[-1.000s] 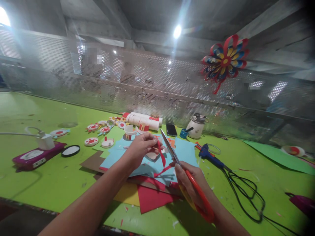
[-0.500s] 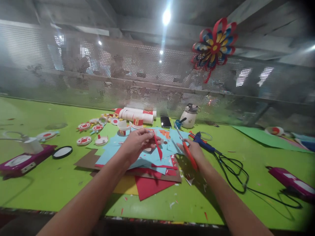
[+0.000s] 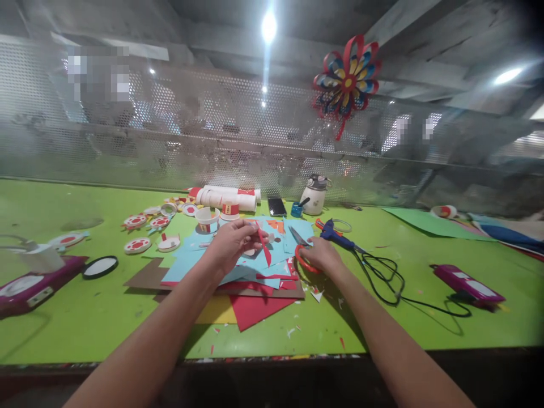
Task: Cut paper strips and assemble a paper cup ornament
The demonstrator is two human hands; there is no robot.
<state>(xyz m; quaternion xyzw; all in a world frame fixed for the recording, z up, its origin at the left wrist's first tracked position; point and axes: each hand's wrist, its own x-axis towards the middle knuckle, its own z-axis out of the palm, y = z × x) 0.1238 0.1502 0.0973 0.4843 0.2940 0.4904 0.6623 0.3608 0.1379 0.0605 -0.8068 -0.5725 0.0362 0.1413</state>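
Note:
My left hand [image 3: 235, 242] pinches a narrow red paper strip [image 3: 264, 248] between thumb and fingertips, above a stack of light blue paper [image 3: 191, 266]. The strip hangs down, its lower end wider. My right hand [image 3: 323, 254] is closed at the orange-handled scissors [image 3: 302, 258], which are low over the right edge of the stack with their blades pointing away to the upper left. Its fingers are partly hidden by the hand. Another red strip [image 3: 276, 277] lies on the blue paper. Beneath are brown card [image 3: 142, 277], red paper [image 3: 255, 311] and yellow paper [image 3: 216, 311].
A blue glue gun [image 3: 335, 235] with a black cable lies at the right. Behind are paper cups [image 3: 207, 220], white rolls [image 3: 229, 199], a phone [image 3: 277, 207] and a bottle [image 3: 313, 195]. Round red-and-white paper pieces [image 3: 137, 245] and a purple power strip [image 3: 42, 283] are at the left.
The scissors have gone from raised and upright in my right hand to lower and flatter by the paper stack. My left hand keeps the red strip. The view has shifted slightly right.

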